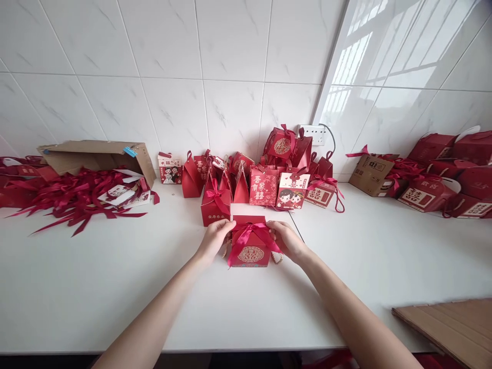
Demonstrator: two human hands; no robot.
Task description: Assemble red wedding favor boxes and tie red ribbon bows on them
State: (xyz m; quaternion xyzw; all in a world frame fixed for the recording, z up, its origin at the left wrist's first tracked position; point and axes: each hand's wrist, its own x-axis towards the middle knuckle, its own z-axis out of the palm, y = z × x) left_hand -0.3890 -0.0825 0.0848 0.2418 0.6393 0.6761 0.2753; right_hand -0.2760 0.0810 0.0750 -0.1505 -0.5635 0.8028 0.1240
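A red gift box [250,254] with a round gold emblem stands upright on the white table in front of me. Across its upper front lies a red satin ribbon [246,234], tied with tails hanging down. My left hand [216,237] pinches the ribbon at the box's left side, thumb and fingers together. On the other side my right hand [286,239] grips the ribbon's right part. Twisted gold cord handles [277,258] show at the box's sides. Just behind, to the left, stands a red box with a bow [216,205], apart from my fingers or nearly so.
Several red gift boxes [263,185] are lined up along the tiled wall. At left, a cardboard box [96,154] lies open with red ribbons [90,192] spilling out. More boxes [426,193] are piled at right. A cardboard sheet [449,325] juts over the table's near right corner.
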